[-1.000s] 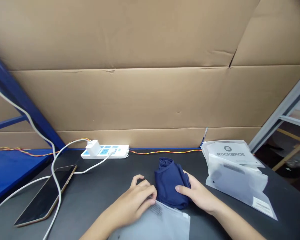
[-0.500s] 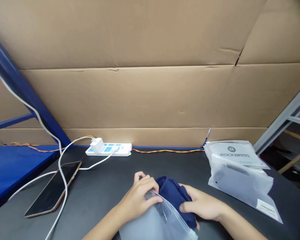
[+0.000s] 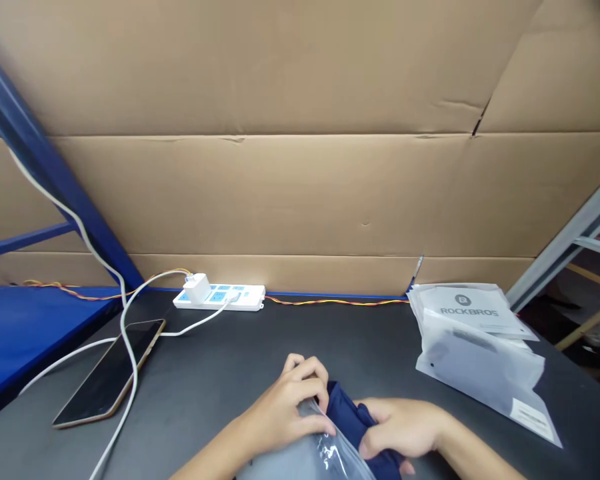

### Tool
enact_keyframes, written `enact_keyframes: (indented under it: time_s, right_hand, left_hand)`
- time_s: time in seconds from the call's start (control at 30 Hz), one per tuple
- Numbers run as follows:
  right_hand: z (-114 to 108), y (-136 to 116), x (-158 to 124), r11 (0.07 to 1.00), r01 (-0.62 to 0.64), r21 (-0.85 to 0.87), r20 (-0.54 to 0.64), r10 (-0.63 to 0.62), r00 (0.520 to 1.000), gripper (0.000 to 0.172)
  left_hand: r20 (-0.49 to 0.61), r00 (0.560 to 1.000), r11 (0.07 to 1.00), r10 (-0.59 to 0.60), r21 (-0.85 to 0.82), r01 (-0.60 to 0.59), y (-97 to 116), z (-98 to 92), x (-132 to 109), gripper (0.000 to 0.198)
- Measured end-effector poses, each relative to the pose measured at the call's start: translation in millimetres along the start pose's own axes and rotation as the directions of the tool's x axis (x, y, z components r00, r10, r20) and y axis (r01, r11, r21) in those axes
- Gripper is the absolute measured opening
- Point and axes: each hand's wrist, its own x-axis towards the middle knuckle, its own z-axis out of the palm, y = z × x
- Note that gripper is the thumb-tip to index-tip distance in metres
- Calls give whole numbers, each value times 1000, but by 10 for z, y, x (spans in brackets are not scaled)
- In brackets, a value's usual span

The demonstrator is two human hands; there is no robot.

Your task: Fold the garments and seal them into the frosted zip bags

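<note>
At the near edge of the black desk, the left hand grips the mouth of a frosted plastic zip bag, while the right hand holds folded navy fabric at its opening. Holding the mouth taut helps stop snags.

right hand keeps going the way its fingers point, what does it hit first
The navy folded cloth, which the right hand seems to touch; just past it, the frosted plastic bag in the left hand, though depth is hard to judge.
</note>
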Motion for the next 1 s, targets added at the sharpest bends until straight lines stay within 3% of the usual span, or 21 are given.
enact_keyframes:
  time_s: [0.07, 0.17, 0.33, 0.57, 0.73, 0.8, 0.9, 0.97, 1.0]
  right_hand:
    - [12, -10, -14, 999, 43, 27, -16, -43, 999, 31]
    - [50, -34, -29, 986, 162, 40, -139, -155, 978, 43]
    - [83, -27, -13, 972, 226, -61, -342, -233, 910, 41]
    - [43, 27, -12, 950, 234, -207, -145, -266, 953, 31]
    - [64, -4, -13, 964, 229, -131, -130, -246, 960, 36]
    - [62, -28, -9, 960, 277, -46, -221, -280, 934, 40]
    - [1, -42, 1, 906, 422, 27, -419, -373, 828, 37]
    - [-65, -25, 5, 864, 501, 50, -473, -421, 774, 38]
    - [-96, -9, 4, 850, 523, 63, -465, -439, 769, 41]
  left_hand:
    - [-14, 1000, 997, 20, -81, -21, 24, -7, -2, 23]
    - [-4, 1000, 988, -6, -153, 5, 17, -60, 8, 17]
    - [-24, 996, 988, -85, -130, 81, -43, -138, 30, 16]
    - [65, 997, 977, -47, -205, 59, -32, -71, 10, 15]
    - [18, 1000, 984, -23, -174, 26, -80, -43, 12, 20]
    - [-35, 999, 989, -40, -143, 35, -129, -63, 15, 20]
    - [-159, 980, 993, -116, -34, 112, -217, -104, 14, 19]
    - [-233, 959, 985, -160, 33, 172, -264, -124, 12, 20]
    - [-253, 952, 980, -173, 56, 193, -280, -131, 10, 20]
